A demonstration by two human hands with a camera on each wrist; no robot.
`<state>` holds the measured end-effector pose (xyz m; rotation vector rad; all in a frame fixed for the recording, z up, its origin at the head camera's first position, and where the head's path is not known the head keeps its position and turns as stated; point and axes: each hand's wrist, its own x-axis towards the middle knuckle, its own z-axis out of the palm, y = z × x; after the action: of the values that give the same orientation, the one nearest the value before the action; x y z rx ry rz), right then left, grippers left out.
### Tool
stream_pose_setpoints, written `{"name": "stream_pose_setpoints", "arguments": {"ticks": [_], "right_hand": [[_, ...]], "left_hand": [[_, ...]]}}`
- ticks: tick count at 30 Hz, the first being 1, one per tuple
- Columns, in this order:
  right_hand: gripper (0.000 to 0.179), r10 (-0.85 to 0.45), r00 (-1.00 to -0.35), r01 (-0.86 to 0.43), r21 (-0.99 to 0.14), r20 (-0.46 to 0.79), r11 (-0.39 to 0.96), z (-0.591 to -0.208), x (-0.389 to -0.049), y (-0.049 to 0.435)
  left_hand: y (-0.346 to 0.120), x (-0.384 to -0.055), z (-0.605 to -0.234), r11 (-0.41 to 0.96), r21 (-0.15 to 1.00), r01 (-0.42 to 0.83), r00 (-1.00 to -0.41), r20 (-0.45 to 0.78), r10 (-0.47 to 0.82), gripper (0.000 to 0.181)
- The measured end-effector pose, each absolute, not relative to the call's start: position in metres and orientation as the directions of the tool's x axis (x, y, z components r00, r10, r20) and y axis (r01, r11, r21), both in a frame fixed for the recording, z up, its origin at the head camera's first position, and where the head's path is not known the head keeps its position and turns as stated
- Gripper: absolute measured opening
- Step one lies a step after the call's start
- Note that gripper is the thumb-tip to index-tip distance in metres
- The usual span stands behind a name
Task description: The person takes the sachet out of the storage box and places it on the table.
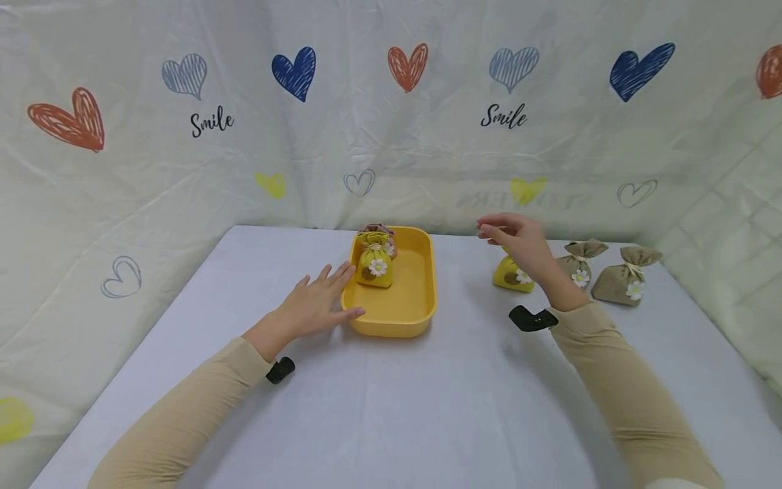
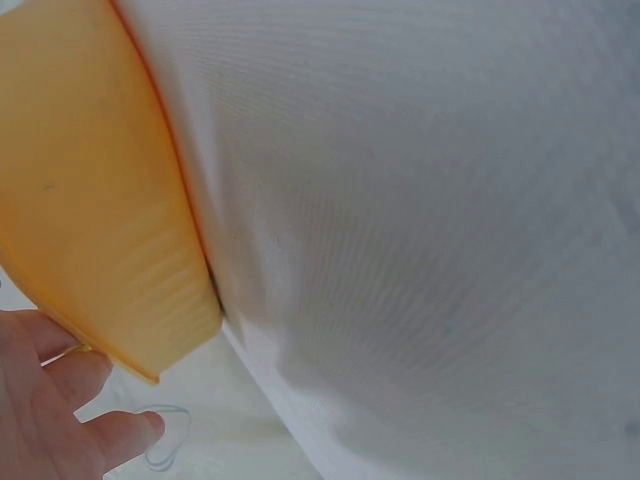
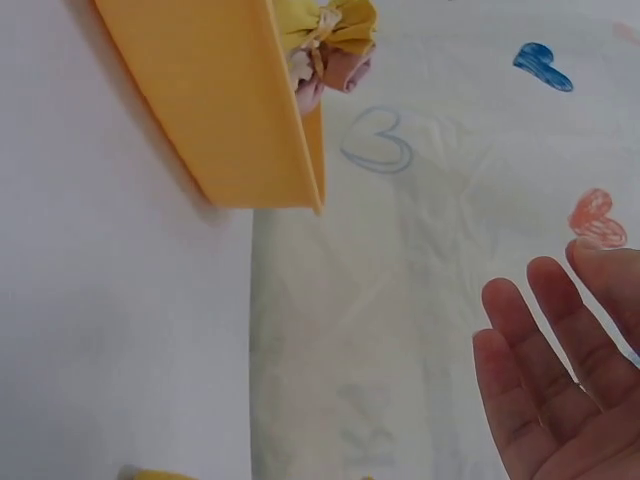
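Note:
A yellow plastic tray [image 1: 391, 327] stands toward the back of the table. Inside its left part sit a yellow drawstring pouch [image 1: 370, 266] with a white flower and, behind it, a mauve pouch [image 1: 393, 246]. My left hand [image 1: 314, 302] rests at the tray's left rim with fingers spread; in the left wrist view the fingertips [image 2: 85, 375] are right at the rim. My right hand [image 1: 519, 241] is raised over another yellow pouch [image 1: 512, 277], partly hiding it. In the right wrist view its fingers [image 3: 550, 330] are extended and nothing is in them.
Right of that pouch stand two brown drawstring pouches, a nearer one [image 1: 617, 284] and one [image 1: 583, 261] partly behind my right wrist. A white cloth covers the table [image 1: 415, 407]. Behind it hangs a pale curtain [image 1: 366, 136] printed with hearts. Both wrists wear black straps.

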<state>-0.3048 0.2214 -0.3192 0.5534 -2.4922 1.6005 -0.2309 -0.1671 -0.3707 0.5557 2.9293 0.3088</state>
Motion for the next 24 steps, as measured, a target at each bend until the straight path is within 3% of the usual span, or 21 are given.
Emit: {"name": "stream_pose_setpoints", "arguments": {"ticks": [12,24], "right_hand": [[0.034,-0.268,-0.924,-0.368,-0.825,0.273,0.429,-0.312,-0.319,0.185],[0.032,-0.302,-0.915,-0.361,-0.877,0.267,0.318,-0.32,-0.328,0.158]], "left_hand": [[-0.167,-0.231,-0.372,0.909,0.222,0.354,-0.919,-0.096,0.381,0.096],[-0.168,-0.233,-0.373,0.911,0.213,0.354,-0.919,-0.1,0.38,0.097]]}}
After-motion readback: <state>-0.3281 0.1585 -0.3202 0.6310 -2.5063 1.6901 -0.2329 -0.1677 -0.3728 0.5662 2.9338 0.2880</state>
